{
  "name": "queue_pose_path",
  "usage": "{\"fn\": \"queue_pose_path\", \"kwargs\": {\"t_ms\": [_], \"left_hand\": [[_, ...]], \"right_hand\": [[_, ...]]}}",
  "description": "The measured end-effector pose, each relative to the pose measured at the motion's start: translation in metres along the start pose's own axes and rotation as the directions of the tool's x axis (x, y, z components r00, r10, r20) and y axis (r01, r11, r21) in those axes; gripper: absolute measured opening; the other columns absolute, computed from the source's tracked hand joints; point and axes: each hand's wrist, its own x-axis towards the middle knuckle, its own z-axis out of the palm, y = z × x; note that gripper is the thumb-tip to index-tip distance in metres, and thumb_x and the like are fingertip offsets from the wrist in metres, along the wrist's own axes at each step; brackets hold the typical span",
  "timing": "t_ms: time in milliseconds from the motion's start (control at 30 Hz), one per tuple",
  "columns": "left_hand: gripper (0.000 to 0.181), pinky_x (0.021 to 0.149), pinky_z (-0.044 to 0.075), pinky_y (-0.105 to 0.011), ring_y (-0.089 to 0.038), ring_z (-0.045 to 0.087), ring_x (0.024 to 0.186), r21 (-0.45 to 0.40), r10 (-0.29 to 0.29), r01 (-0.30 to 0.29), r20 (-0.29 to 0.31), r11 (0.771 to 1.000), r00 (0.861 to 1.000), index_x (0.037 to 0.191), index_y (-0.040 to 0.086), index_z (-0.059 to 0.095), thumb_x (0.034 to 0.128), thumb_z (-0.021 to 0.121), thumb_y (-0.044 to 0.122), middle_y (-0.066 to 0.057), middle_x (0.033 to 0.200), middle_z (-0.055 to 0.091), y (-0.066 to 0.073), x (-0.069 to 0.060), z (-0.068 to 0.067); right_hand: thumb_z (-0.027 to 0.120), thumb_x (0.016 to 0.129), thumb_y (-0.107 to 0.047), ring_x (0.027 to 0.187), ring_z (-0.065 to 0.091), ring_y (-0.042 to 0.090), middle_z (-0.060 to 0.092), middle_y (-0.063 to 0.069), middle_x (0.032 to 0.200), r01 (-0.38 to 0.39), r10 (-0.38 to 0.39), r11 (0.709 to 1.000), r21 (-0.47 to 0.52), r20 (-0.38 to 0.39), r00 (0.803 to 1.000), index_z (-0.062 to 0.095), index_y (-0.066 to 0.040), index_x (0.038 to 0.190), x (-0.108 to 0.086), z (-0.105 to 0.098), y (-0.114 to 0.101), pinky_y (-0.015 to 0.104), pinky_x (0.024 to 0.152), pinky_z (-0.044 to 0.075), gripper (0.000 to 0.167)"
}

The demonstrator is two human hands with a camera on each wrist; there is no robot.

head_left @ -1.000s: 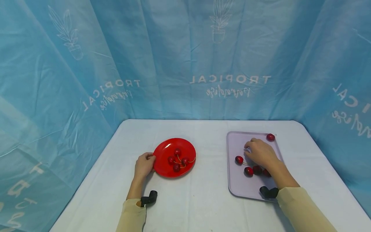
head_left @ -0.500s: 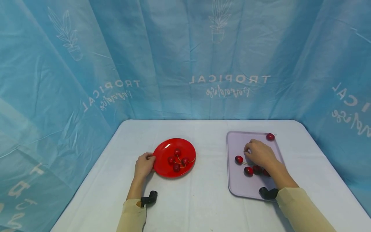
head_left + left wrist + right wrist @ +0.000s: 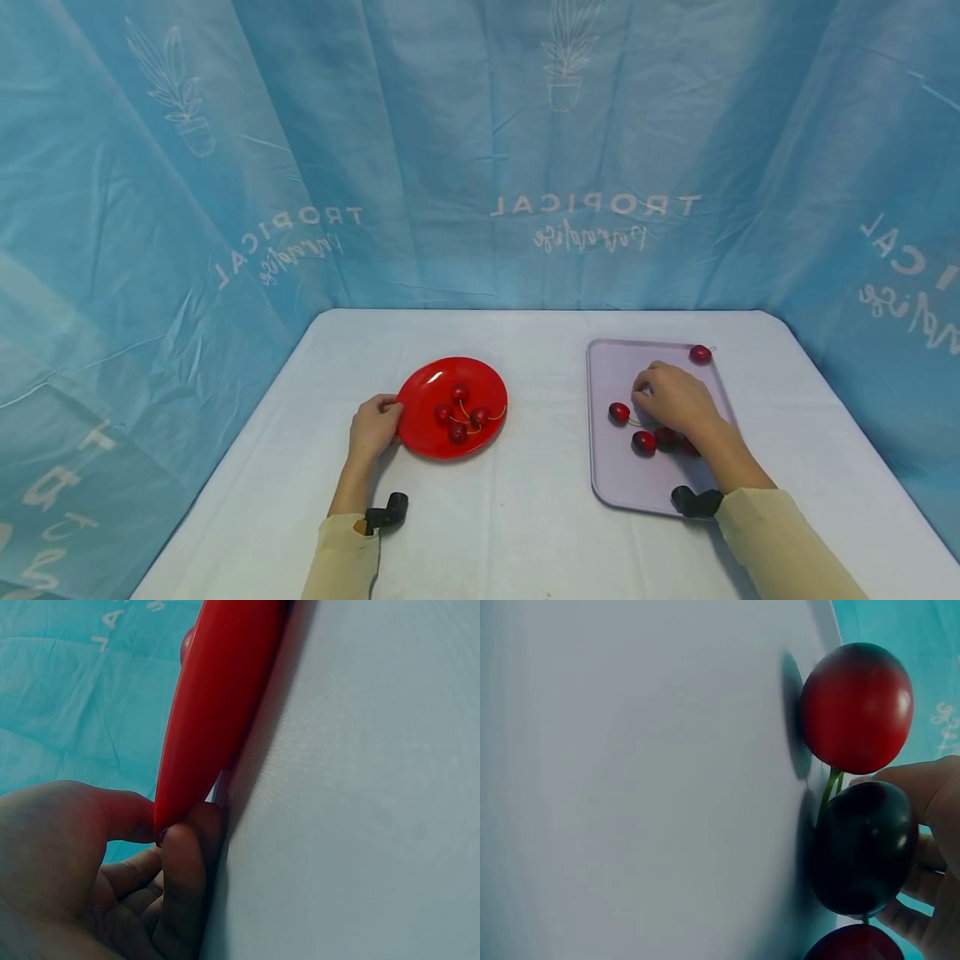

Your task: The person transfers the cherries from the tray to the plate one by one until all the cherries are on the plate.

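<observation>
On the left, my left hand [image 3: 373, 429] grips the rim of a red plate [image 3: 427, 442], thumb above and curled fingers below. The plate [image 3: 217, 712] is tilted off the tablecloth on the hand's side in the left wrist view. Several cherries [image 3: 457, 433] with stems lie on it. My right hand [image 3: 677, 400] hovers low over a lilac tray [image 3: 626, 487], thumb and forefinger brought together. Nearest to it are a red cherry [image 3: 618, 413] and a dark cherry [image 3: 864, 847]. Whether the fingertips pinch a stem is hidden behind these cherries.
Another cherry [image 3: 701, 355] sits at the tray's far right corner. One more cherry [image 3: 643, 443] lies near the tray's middle. A white cloth [image 3: 525, 517] covers the table, and blue printed curtains [image 3: 450, 167] enclose the back and sides.
My right thumb and forefinger, apart one second ago, have come together over the tray. The left hand and the plate have stayed in place.
</observation>
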Motion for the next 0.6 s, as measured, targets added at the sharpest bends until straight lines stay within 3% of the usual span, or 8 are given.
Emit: {"fn": "queue_pose_path", "kwargs": {"t_ms": [100, 233, 400, 600], "left_hand": [[0.034, 0.047, 0.049, -0.022, -0.017, 0.059, 0.058, -0.001, -0.001, 0.001, 0.000, 1.000, 1.000, 0.118, -0.001, 0.062, 0.0934, 0.052, 0.020, -0.014, 0.097, 0.065, 0.0008, 0.0003, -0.0005], [0.033, 0.048, 0.050, -0.023, -0.017, 0.059, 0.058, -0.001, 0.002, -0.002, -0.006, 1.000, 1.000, 0.117, 0.000, 0.062, 0.0932, 0.052, 0.021, -0.014, 0.097, 0.065, 0.0013, 0.0012, -0.0011], [0.033, 0.049, 0.051, -0.025, -0.018, 0.059, 0.057, 0.001, 0.008, -0.008, 0.003, 1.000, 1.000, 0.117, -0.001, 0.062, 0.0933, 0.052, 0.021, -0.014, 0.097, 0.065, 0.0011, 0.0000, -0.0016], [0.033, 0.049, 0.050, -0.024, -0.018, 0.059, 0.057, -0.003, 0.013, -0.012, 0.007, 1.000, 1.000, 0.117, -0.001, 0.062, 0.0936, 0.052, 0.021, -0.014, 0.096, 0.065, 0.0009, -0.0027, -0.0016]], "right_hand": [[0.073, 0.082, -0.022, 0.082, 0.059, 0.027, 0.063, 0.008, 0.093, -0.004, 0.005, 0.999, 0.048, -0.016, 1.000, 0.075, -0.009, 0.095, -0.0004, -0.0019, -0.0003, 0.050, 0.075, 0.052, 0.018], [0.071, 0.085, -0.023, 0.079, 0.060, 0.024, 0.064, 0.008, 0.094, -0.008, 0.018, 0.981, 0.193, -0.050, 0.999, 0.074, -0.009, 0.096, -0.0013, -0.0045, 0.0002, 0.044, 0.072, 0.053, 0.018], [0.069, 0.088, -0.023, 0.080, 0.059, 0.023, 0.066, 0.010, 0.096, -0.013, 0.046, 0.923, 0.385, -0.076, 0.996, 0.072, -0.007, 0.099, -0.0033, -0.0046, 0.0035, 0.037, 0.069, 0.052, 0.020], [0.067, 0.090, -0.031, 0.100, 0.057, 0.030, 0.067, 0.012, 0.104, -0.055, 0.097, 0.859, 0.509, -0.055, 0.994, 0.072, -0.006, 0.105, -0.0041, -0.0041, 0.0061, 0.048, 0.084, 0.048, 0.030]]}}
